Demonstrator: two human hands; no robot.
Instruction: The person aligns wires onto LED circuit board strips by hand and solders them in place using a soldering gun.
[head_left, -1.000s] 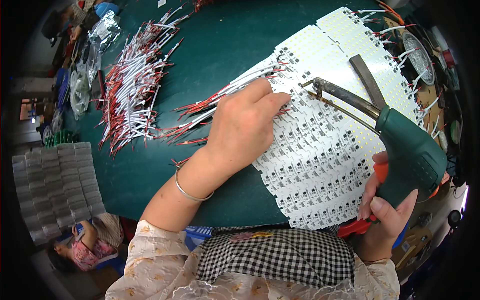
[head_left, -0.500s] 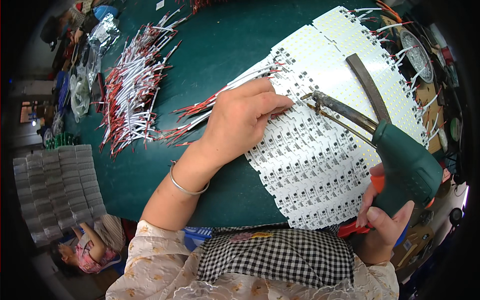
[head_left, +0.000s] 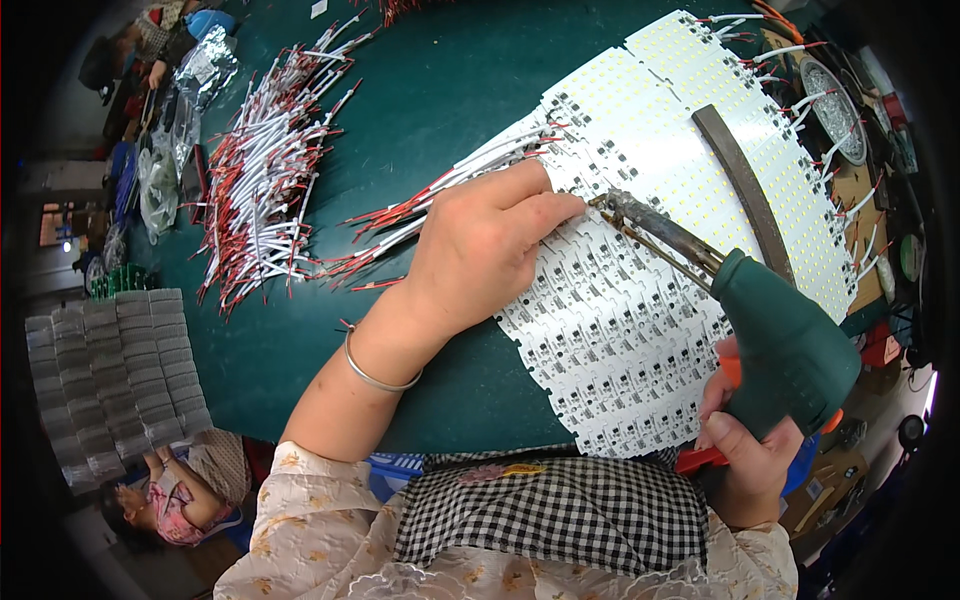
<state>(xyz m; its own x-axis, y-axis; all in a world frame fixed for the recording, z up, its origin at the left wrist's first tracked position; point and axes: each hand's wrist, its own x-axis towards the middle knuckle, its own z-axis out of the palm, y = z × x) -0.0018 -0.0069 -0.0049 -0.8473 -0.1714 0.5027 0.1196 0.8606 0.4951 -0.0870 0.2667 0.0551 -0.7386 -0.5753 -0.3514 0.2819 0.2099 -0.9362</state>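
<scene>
My right hand grips a green soldering gun whose dark metal tip touches a row of white LED circuit boards laid overlapping on the dark green table. My left hand, with a silver bangle at the wrist, presses down on the boards just left of the tip and holds a red and white wire against them. More of these wires fan out from under that hand toward the left.
A large heap of red and white wires lies at the table's left. A curved dark bar rests on the boards at the right. Grey stacked trays sit at lower left, clutter and a round lamp at upper right. Another person is seated at bottom left.
The soldering gun has shifted slightly left and down along the boards, and my left hand has moved a little with it. Nothing was picked up or let go.
</scene>
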